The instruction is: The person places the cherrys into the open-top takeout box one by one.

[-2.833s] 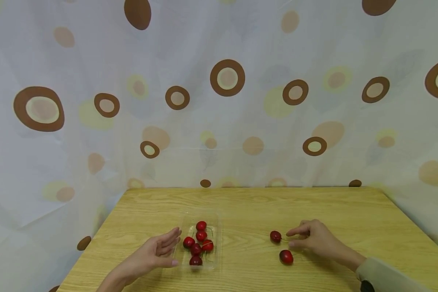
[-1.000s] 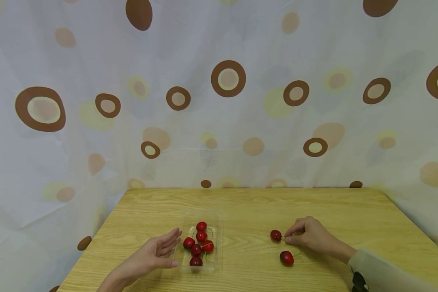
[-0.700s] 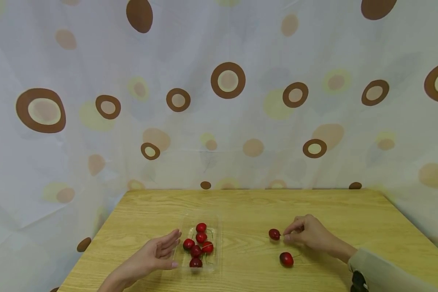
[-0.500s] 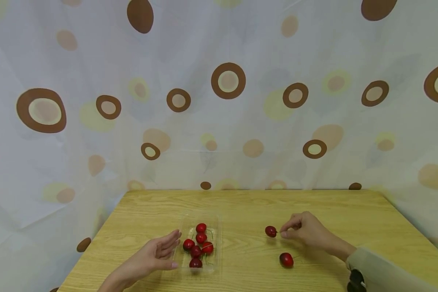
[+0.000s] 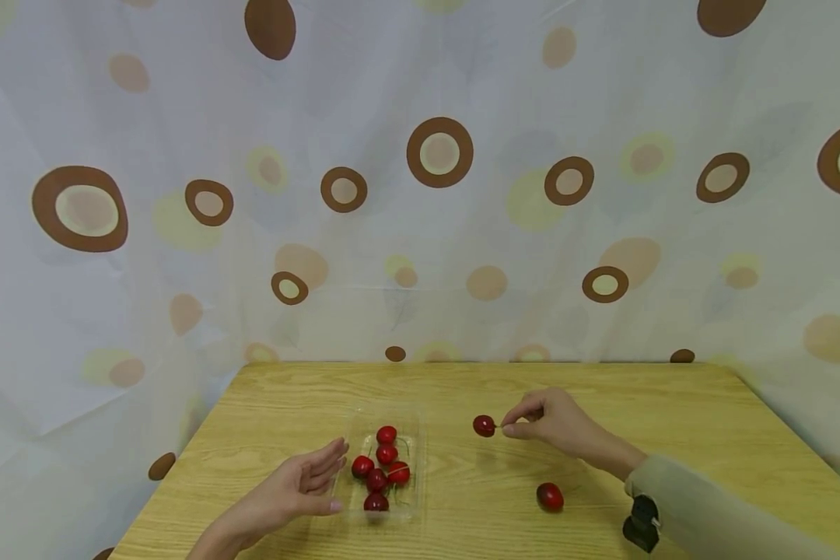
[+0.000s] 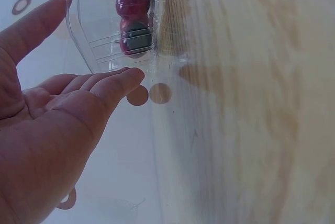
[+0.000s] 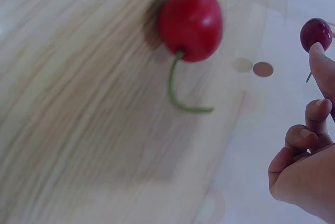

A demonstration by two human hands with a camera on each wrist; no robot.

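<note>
My right hand point(image 5: 556, 424) pinches a dark red cherry point(image 5: 484, 425) by its stem, raised above the table. The right wrist view shows this held cherry point(image 7: 316, 34) at the fingertips. A second cherry point(image 5: 550, 496) lies on the table below the right hand, its green stem point(image 7: 175, 88) curving away. My left hand point(image 5: 290, 486) stays beside a clear plastic tray point(image 5: 420, 467), fingers extended and thumb apart. In the left wrist view its fingertips lie at the tray's wall point(image 6: 78, 30); whether they all touch it I cannot tell. Several red cherries point(image 5: 376, 478) with stems sit inside the tray.
The wooden table point(image 5: 462, 389) reaches back to a patterned curtain point(image 5: 434, 257) with brown rings, which also hangs at both sides. Bare wood lies between the tray and the right hand. A dark band point(image 5: 642, 523) is on the right wrist.
My right hand has taken the farther loose cherry by its stem, lifted it and carried it left. The left hand, the tray and the other loose cherry have stayed in place.
</note>
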